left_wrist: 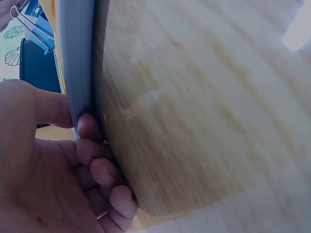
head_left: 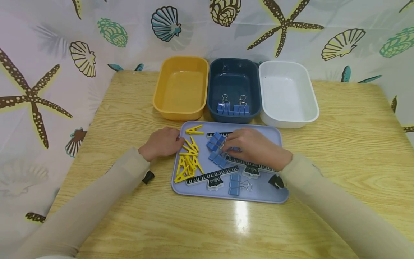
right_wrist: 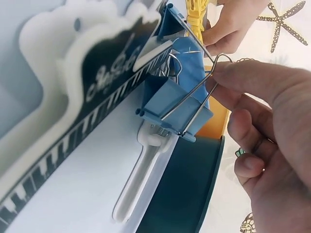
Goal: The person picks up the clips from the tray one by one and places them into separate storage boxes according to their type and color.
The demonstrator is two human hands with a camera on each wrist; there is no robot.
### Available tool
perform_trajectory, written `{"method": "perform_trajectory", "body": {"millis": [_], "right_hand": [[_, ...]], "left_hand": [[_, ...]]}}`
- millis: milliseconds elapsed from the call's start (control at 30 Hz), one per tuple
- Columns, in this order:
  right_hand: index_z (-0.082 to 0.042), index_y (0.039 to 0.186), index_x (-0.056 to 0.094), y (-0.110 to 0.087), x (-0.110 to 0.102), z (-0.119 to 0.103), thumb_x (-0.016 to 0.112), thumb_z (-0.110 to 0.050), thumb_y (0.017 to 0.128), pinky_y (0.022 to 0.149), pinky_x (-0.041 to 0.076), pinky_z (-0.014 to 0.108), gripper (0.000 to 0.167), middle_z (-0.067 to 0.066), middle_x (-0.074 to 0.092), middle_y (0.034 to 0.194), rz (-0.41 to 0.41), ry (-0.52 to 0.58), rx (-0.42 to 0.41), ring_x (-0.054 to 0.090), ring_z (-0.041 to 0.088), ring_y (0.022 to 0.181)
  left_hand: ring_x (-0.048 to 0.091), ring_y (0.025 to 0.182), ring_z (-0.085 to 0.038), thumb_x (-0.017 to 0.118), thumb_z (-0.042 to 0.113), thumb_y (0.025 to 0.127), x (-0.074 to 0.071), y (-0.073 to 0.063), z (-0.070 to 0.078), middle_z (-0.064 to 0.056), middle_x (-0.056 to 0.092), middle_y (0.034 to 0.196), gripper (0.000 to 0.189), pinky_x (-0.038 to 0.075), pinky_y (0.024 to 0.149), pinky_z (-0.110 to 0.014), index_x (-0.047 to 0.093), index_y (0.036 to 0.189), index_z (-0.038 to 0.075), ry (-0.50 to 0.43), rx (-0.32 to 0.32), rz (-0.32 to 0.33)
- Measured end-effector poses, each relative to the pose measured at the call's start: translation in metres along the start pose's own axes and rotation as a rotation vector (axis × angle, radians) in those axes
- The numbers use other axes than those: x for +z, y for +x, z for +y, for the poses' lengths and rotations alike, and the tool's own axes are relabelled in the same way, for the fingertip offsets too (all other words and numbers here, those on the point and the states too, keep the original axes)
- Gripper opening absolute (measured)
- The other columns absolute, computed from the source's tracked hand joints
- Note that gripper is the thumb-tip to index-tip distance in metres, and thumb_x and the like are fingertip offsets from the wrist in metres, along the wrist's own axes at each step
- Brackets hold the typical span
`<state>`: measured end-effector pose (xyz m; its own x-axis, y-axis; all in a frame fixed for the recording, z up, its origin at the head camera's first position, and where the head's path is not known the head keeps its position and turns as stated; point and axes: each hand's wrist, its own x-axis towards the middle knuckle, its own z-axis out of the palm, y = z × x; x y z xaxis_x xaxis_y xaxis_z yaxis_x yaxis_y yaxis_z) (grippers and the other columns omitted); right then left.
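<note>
My left hand [head_left: 164,143] grips the left rim of the lilac tray [head_left: 271,135], thumb on one side and fingers curled round the other in the left wrist view. Over the tray's middle, my right hand [head_left: 249,145] pinches a wire handle of a blue binder clip [right_wrist: 182,104] between thumb and finger. Other blue binder clips [head_left: 218,159] lie bunched beside it, and a separate binder clip [head_left: 234,184] lies near the front rim. Yellow clothespins [head_left: 191,162] are heaped at the tray's left. Piano-keyboard-patterned clips [head_left: 213,176] lie in the middle, one partly under the right hand.
Behind the tray, three bins stand side by side: a yellow bin [head_left: 181,115], a dark blue bin [head_left: 233,64] and a white bin [head_left: 284,124]. Blue binder clips [head_left: 241,109] sit in the dark blue one. A shell-patterned cloth [head_left: 194,21] hangs behind the wooden table [head_left: 349,144].
</note>
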<state>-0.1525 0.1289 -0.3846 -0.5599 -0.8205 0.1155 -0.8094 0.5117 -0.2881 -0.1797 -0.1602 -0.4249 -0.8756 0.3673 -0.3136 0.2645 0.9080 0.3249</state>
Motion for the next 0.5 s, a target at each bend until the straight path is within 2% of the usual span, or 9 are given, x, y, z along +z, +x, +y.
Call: {"method": "perform_trajectory", "body": {"millis": [267,500], "right_hand": [[-0.017,0.092,0.076,-0.001,-0.006,-0.001,0.073,-0.015,0.083,0.082,0.053,0.028,0.01,-0.006,0.073,0.094,-0.016,0.136,0.081,0.066,0.007,0.088],[-0.02,0.091,0.075,-0.002,-0.012,-0.002,0.072,-0.016,0.085,0.069,0.05,0.025,0.008,-0.01,0.071,0.09,-0.013,0.232,0.163,0.055,0.004,0.073]], "left_hand": [[0.047,0.055,-0.016,0.042,0.031,0.097,0.0,0.0,0.001,0.0,0.045,0.06,0.038,0.033,0.049,-0.028,0.045,0.062,0.016,0.001,0.0,-0.002],[0.045,0.054,-0.016,0.042,0.03,0.096,-0.001,-0.001,0.001,0.0,0.044,0.06,0.037,0.033,0.048,-0.028,0.044,0.062,0.016,-0.011,0.001,-0.001]]}}
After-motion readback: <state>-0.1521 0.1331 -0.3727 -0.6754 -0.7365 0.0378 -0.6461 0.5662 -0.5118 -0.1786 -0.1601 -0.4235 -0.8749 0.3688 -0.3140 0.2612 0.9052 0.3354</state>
